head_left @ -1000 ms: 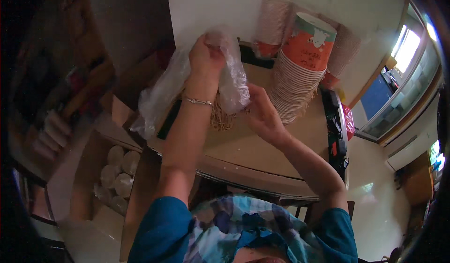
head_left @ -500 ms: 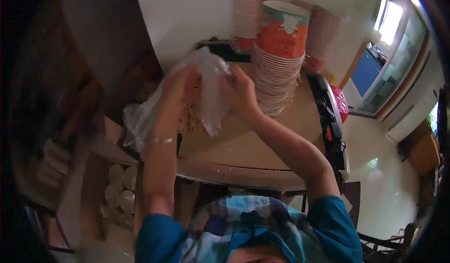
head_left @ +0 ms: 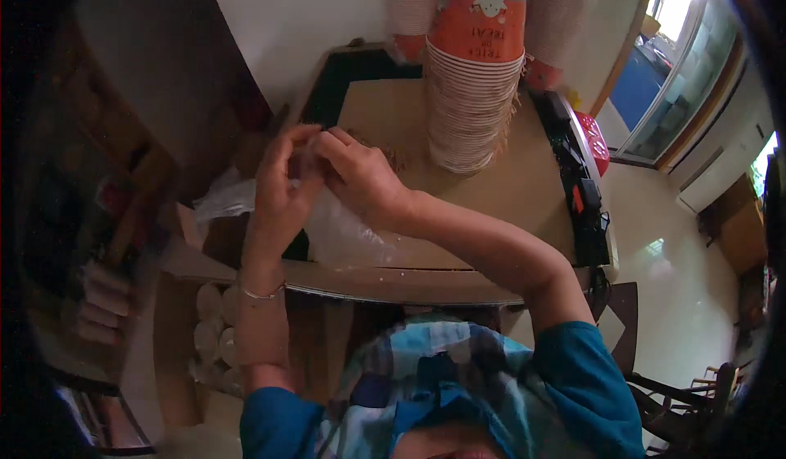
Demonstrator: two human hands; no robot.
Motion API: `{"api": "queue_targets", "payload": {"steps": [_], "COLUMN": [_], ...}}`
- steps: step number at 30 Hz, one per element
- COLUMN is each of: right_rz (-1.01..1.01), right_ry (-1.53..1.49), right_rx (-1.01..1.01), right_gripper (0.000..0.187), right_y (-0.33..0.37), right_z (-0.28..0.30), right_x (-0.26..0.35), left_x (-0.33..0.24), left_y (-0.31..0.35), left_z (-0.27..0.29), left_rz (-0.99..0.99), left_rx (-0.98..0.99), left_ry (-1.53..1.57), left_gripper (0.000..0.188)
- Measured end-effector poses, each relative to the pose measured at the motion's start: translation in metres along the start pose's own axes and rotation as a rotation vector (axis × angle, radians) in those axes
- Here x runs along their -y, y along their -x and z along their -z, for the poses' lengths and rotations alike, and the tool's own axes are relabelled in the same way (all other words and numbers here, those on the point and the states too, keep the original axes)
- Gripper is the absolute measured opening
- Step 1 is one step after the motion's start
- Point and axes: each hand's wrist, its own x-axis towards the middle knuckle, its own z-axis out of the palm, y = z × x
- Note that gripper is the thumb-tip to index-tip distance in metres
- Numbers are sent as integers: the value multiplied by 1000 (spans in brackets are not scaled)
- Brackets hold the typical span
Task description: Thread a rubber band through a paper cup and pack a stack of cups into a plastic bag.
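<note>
Both hands are together over the left part of a cardboard-topped table [head_left: 491,230]. My left hand [head_left: 282,176] pinches the gathered top of a clear plastic bag [head_left: 352,230]. The fingers of my right hand [head_left: 360,172] close on the same spot from the right. The bag hangs below my hands onto the cardboard, and its contents are hard to make out. Straw-coloured strands [head_left: 395,158] lie just beyond my right hand. Farther off, to the right, stands a tall stack of paper buckets [head_left: 475,82], the top one orange and green with a white figure.
More bucket stacks [head_left: 557,29] in plastic stand against the wall. Black devices with cables [head_left: 577,185] line the table's right edge, beside a red object [head_left: 592,140]. At lower left sits an open box with rolls [head_left: 210,336]. Crumpled clear plastic [head_left: 225,197] lies left of my left wrist.
Both hands have come closer together, moving left and nearer to me. The bag, earlier spread over straw-like strands, is now gathered at its top between my fingers.
</note>
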Motion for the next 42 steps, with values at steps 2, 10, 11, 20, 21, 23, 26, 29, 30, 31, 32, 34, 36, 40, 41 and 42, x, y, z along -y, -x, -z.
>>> {"api": "queue_targets", "payload": {"steps": [2, 10, 11, 20, 21, 23, 26, 29, 30, 31, 32, 34, 36, 40, 41, 42], "right_rz": [-21, 19, 47, -145, -135, -330, -489, -537, -528, -713, -890, -896, -907, -951, -942, -942], "right_ry": [25, -17, -1, 16, 17, -150, 13, -460, -463, -840, -1218, -1170, -1121, -905, -713, -711], "right_rx": [31, 137, 91, 375, 378, 539, 609, 340, 354, 256, 147, 108, 59, 276, 439, 440], "right_gripper": [23, 25, 26, 38, 38, 28, 15, 11, 11, 12, 13, 17, 20, 30, 32, 32], "right_y": [1, 5, 4, 24, 35, 52, 49, 63, 60, 56, 51, 47, 42, 13, 8, 7], "right_z": [3, 5, 1, -23, -36, -59, -62, -67, -66, -63, -60, -46, -37, -14, -7, -5], "right_x": [1, 0, -7, -11, -44, -95, -81, -102, -95, -90, -81, -78, -71, -37, -30, -30], "left_x": [2, -9, -10, 30, 30, 26, 7, 6, 2, 11, 25, 44, 45, 33, 34, 34], "left_y": [0, 12, 18, 44, 40, 35, 54, 80, 79, 88, 102, 118, 129, 142, 147, 150], "left_z": [-3, 25, 31, 54, 53, 50, 58, 34, 33, 33, 32, 29, 29, 33, 34, 36], "left_rz": [22, 84, 51, 192, 81, 65, 221, 221, 143, 145, 169, 189, 451, 588, 541, 493], "left_rx": [-12, 151, 131, -136, -162, -190, -207, -178, -109, -125, -163, -205, -219, -178, -164, -148], "left_ry": [93, -108, -339, -405, -304, -212, -40, 287, 189, 184, 54, -65, 252, 455, 460, 465], "left_gripper": [36, 31, 30, 21, 21, 18, 17, 24, 25, 25, 20, 15, 10, 11, 14, 20]}}
